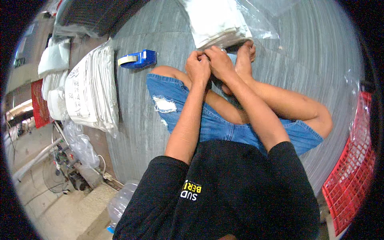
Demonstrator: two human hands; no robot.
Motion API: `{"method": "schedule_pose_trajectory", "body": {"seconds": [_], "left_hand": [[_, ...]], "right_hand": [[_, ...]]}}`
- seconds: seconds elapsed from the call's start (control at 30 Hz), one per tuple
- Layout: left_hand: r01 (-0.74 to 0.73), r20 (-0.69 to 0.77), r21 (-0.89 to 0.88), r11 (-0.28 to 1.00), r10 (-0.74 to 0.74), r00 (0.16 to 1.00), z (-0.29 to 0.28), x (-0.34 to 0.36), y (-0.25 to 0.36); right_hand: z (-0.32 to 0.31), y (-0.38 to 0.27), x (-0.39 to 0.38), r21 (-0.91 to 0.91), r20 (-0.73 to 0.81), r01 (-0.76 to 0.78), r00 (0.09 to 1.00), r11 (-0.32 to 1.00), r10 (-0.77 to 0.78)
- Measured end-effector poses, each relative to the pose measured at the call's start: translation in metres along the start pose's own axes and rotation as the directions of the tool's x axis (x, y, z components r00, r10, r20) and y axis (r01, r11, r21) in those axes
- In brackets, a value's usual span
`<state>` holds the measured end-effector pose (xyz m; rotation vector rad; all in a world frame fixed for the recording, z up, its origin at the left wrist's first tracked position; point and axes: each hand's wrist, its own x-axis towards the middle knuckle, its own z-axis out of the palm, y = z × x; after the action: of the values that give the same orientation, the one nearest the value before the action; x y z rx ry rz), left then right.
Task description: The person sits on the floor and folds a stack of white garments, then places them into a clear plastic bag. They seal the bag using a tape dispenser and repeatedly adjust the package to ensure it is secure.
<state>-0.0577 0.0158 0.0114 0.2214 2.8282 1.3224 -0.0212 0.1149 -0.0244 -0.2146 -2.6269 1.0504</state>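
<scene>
My left hand (198,69) and my right hand (220,63) are close together, just in front of my crossed bare feet. Both have curled fingers, and whatever they pinch is hidden behind the knuckles. Right beyond them lies a stack of flat white sheets or bags (218,22) in clear plastic, its near edge almost at my right fingers. A clear plastic film (264,26) spreads from the stack to the right. To the left of my hands a blue tape dispenser (146,59) with a pale roll sits on the grey floor.
A tall bundle of white folded bags (92,86) stands at the left, with smaller white bundles (56,60) behind it. A red plastic crate (348,184) is at the right. A large clear plastic bottle (122,202) lies at the lower left, near a fan (56,178).
</scene>
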Motion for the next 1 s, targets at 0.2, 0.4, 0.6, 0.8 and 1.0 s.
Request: {"method": "schedule_pose_trajectory", "body": {"seconds": [0.2,0.4,0.6,0.8,1.0], "left_hand": [[-0.037,-0.059,-0.254,0.966,0.023,0.998,0.011,0.006,-0.038],[0.286,0.057,-0.591,0.754,-0.315,0.947,0.012,0.018,-0.028],[0.101,-0.091,-0.464,0.88,-0.161,0.983,0.035,0.025,-0.025],[0.368,0.145,-0.759,0.538,-0.412,0.9,0.034,0.029,-0.034],[0.369,0.103,-0.772,0.518,-0.472,0.876,0.052,0.027,-0.048]], "right_hand": [[0.014,-0.005,0.005,0.055,-0.141,-0.019,0.99,0.998,0.027],[0.013,-0.012,0.002,-0.107,-0.127,0.05,0.99,0.993,-0.064],[0.001,-0.016,-0.006,-0.082,-0.082,-0.007,0.997,0.997,0.0],[-0.005,-0.065,-0.007,-0.382,-0.179,-0.181,0.977,0.906,0.119],[-0.002,-0.041,-0.008,-0.415,-0.068,0.039,0.995,0.909,-0.074]]}}
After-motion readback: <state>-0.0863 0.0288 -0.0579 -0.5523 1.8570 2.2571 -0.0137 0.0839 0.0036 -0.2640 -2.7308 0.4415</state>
